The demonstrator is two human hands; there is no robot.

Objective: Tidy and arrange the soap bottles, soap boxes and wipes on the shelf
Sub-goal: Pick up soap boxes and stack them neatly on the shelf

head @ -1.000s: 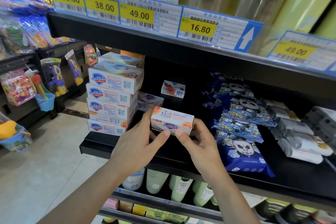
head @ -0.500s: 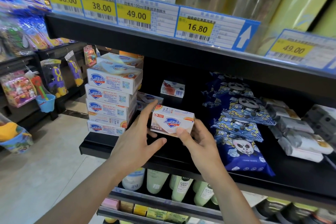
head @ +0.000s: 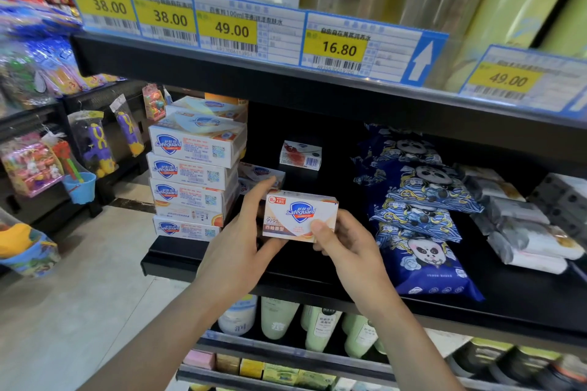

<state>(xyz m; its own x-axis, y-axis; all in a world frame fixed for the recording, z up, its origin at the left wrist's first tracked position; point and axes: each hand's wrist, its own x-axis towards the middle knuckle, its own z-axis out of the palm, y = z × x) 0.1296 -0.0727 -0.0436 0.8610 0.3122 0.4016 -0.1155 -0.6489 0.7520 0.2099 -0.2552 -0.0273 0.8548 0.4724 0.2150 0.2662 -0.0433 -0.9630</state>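
Note:
Both hands hold a white and orange Safeguard soap box [head: 293, 211] above the black shelf [head: 301, 276], its front face tipped toward me. My left hand [head: 241, 241] grips its left end, index finger up along the side and thumb beneath. My right hand [head: 346, 244] pinches the lower right corner with the thumb on the front. A stack of Safeguard soap boxes [head: 193, 174] stands at the shelf's left end. More soap boxes [head: 260, 173] lie behind, and a red-print soap box [head: 301, 154] sits deeper. Blue panda wipes packs [head: 419, 219] lie overlapped to the right.
Grey-white wipes packs [head: 524, 232] lie at the far right. Pale green bottles [head: 320, 327] stand on the shelf below. Price tags [head: 232, 28] line the upper shelf edge just above. Hanging toys [head: 92, 143] and a floor aisle lie to the left.
The soap box has been lifted and rotated from lying flat to showing its front face. Both hands shifted their grip with it, the right thumb moving onto the front.

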